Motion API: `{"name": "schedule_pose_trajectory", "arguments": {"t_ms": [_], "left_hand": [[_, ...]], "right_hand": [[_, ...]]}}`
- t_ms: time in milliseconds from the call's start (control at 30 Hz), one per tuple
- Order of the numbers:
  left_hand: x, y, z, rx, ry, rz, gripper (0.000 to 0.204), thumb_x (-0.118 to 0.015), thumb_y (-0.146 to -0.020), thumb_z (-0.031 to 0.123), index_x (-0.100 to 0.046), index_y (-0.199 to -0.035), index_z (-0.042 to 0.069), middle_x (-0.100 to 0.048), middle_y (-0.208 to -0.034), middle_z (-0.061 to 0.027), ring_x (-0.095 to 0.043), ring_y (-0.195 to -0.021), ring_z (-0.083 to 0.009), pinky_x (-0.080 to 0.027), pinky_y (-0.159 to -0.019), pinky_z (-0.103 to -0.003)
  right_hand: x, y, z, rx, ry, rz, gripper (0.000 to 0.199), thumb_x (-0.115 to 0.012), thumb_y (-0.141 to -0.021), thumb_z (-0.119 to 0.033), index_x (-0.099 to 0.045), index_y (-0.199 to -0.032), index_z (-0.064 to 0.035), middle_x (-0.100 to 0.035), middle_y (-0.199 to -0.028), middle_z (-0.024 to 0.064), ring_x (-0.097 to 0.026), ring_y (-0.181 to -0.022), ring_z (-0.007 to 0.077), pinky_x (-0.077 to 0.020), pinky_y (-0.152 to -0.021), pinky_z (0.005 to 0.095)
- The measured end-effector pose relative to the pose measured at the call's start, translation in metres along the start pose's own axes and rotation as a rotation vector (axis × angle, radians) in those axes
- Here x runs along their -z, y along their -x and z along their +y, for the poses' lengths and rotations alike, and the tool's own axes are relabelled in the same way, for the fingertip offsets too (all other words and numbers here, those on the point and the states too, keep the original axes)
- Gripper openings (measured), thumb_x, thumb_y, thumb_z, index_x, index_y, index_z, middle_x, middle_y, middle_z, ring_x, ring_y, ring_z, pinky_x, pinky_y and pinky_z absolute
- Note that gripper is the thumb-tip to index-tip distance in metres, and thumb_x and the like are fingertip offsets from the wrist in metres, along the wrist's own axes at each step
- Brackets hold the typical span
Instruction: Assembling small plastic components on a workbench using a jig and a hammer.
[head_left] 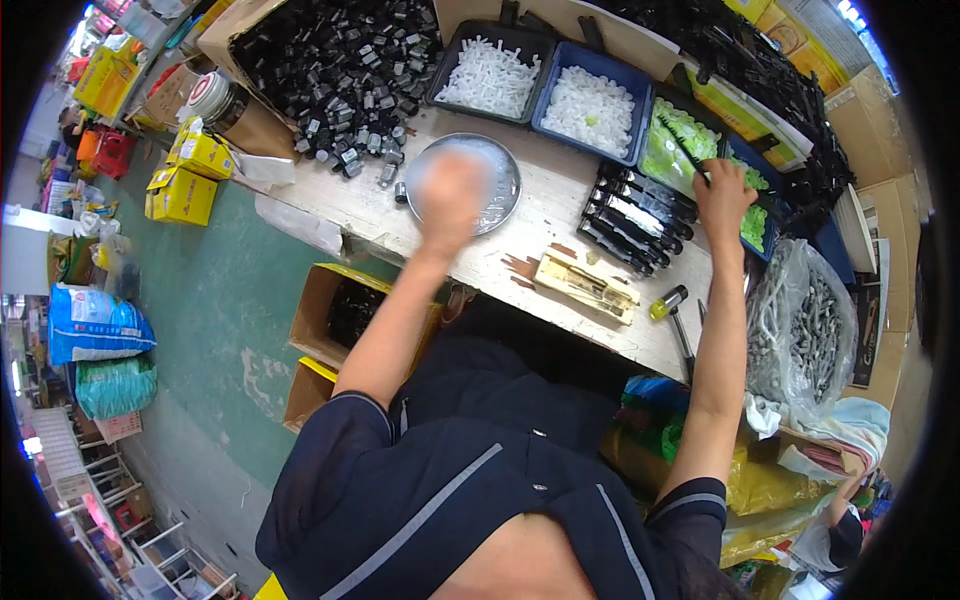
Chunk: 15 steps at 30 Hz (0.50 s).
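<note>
My left hand [447, 190] is over a round metal dish [508, 165] with small bits in it; a blur hides its fingers, so I cannot tell whether they hold anything. My right hand [724, 195] is closed on a thin black strip [680, 142], which slants over a tray of light green parts [668, 155]. Just left of that hand, several long black and silver pieces [632, 220] lie side by side on the bench. Nearer to me rests a cream-coloured fixture [587, 285] with a slot along it.
Behind the dish spreads a heap of small black and metal parts [350, 80]. Trays of white pegs [490, 75] and white caps [590, 105] stand along the back. A yellow-handled screwdriver [668, 302] lies near the front edge. A clear bag of grey parts [805, 320] sits at the right.
</note>
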<state>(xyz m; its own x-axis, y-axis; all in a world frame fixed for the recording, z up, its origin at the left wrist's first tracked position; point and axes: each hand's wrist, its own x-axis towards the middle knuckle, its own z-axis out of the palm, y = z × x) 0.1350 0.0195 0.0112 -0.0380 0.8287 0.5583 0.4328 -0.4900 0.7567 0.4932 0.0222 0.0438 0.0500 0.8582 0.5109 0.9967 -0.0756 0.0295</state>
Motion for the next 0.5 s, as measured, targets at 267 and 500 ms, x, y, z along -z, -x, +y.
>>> {"name": "schedule_pose_trajectory", "arguments": {"t_ms": [267,500], "left_hand": [[0.088,0.011,-0.068,0.286,-0.176,-0.188,0.038,-0.066,-0.063,-0.005,-0.064,-0.1,0.004,-0.054,-0.09,-0.0071,-0.053,-0.061,-0.0135,-0.046,-0.059,-0.025],[0.086,0.01,-0.073,0.163,-0.423,-0.234,0.029,-0.06,-0.064,0.002,-0.063,-0.092,0.0,-0.054,-0.087,-0.0139,-0.056,-0.078,-0.0301,-0.047,-0.071,-0.037]], "right_hand": [[0.104,0.027,-0.036,-0.055,-0.509,0.024,0.02,-0.061,-0.074,-0.004,-0.056,-0.093,0.0007,-0.055,-0.081,0.0109,-0.056,-0.07,0.0198,-0.0441,-0.066,0.0284],[0.171,0.083,-0.083,0.165,-0.17,-0.294,0.017,-0.06,-0.068,-0.003,-0.054,-0.085,-0.0052,-0.049,-0.077,0.0103,-0.046,-0.069,0.029,-0.0352,-0.065,0.0371]]}}
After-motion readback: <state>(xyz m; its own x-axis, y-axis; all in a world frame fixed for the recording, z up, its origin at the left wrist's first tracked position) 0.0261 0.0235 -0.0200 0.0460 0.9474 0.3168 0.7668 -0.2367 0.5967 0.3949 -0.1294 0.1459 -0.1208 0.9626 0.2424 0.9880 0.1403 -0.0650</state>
